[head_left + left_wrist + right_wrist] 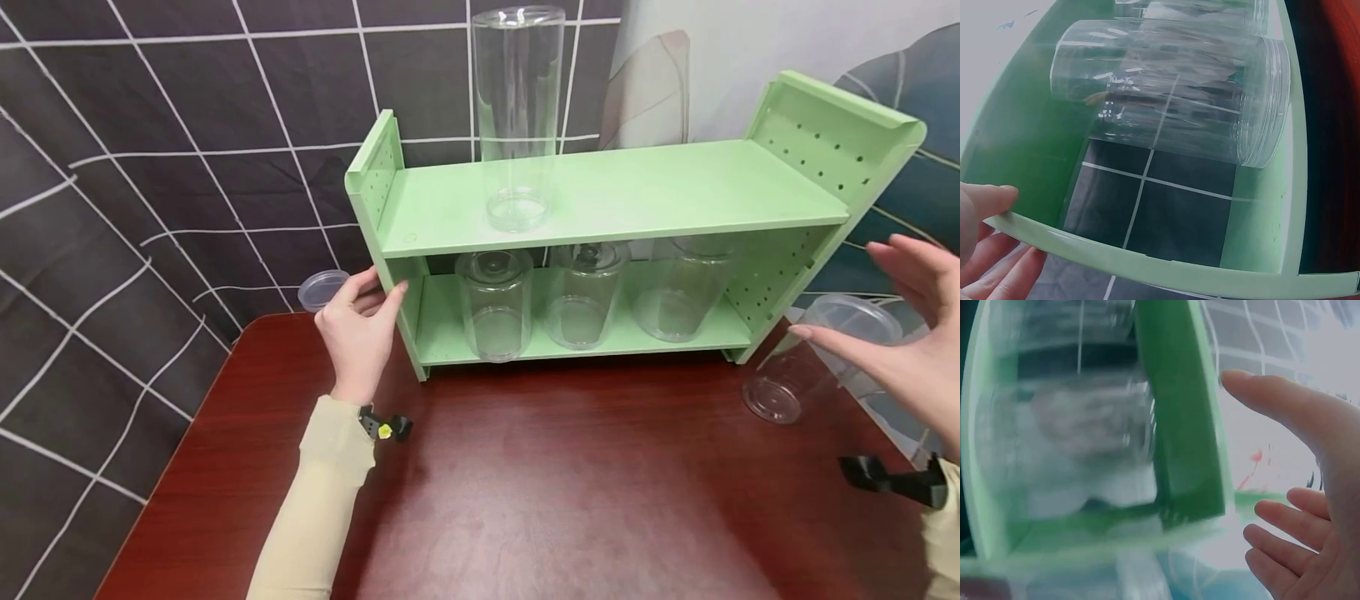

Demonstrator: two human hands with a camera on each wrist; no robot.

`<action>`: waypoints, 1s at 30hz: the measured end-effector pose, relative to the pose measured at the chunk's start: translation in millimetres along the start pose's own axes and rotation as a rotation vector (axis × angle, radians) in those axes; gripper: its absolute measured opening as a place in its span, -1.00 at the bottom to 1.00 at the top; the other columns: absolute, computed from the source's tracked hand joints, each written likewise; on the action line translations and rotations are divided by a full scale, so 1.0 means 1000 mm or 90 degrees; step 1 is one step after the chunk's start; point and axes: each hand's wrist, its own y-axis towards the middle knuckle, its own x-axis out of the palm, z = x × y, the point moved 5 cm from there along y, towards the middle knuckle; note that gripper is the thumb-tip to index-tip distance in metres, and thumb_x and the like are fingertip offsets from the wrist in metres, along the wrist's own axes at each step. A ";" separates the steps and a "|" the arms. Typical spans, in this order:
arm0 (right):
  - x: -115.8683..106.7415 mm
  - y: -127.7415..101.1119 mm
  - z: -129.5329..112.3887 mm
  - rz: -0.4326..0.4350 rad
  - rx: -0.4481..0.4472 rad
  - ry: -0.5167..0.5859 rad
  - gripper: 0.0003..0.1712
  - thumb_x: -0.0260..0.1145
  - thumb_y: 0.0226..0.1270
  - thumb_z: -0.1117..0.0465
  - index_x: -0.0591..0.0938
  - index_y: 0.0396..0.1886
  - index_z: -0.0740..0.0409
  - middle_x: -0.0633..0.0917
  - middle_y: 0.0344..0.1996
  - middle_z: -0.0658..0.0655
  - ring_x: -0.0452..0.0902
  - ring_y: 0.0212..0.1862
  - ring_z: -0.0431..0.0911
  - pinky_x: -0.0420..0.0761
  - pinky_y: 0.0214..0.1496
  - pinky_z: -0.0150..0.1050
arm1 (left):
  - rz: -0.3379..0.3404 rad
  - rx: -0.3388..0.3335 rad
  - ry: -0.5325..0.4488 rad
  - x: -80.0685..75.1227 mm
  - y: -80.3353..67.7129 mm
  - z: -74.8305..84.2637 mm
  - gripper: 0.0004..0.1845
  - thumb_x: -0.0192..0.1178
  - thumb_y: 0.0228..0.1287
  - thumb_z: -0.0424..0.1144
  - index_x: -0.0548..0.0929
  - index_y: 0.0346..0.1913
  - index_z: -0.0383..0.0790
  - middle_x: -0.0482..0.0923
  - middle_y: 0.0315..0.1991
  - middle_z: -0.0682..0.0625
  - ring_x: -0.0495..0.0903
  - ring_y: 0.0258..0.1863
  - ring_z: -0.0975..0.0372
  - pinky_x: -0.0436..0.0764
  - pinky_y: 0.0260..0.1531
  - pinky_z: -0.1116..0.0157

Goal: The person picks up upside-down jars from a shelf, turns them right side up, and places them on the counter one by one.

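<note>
A two-tier green shelf stands on the table. My left hand pinches its left side panel, thumb in front and fingers behind; in the left wrist view the fingers curl round the panel's edge. My right hand is beside the shelf's right end, empty, thumb and fingers spread apart. Below and beside it, a clear lidded jar stands on the table, partly overlapped by the hand. Three clear jars line the lower tier. One tall clear jar is upright on the upper tier.
Left of the shelf, a small clear round lid-like top shows behind my left hand. The dark red table extends in front of the shelf. Behind hangs a dark cloth with white grid lines; a patterned cloth is at the right.
</note>
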 end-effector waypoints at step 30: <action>0.155 0.020 -0.175 -0.123 -0.150 0.199 -0.06 0.61 0.06 0.43 0.37 0.44 0.30 0.49 0.36 0.14 0.34 0.40 -0.17 0.30 0.48 -0.20 | -0.003 -0.015 0.008 -0.001 -0.001 -0.001 -0.69 0.56 0.11 -0.27 0.81 -0.09 -0.29 0.78 -0.24 -0.06 0.78 -0.36 0.16 0.73 -0.29 0.39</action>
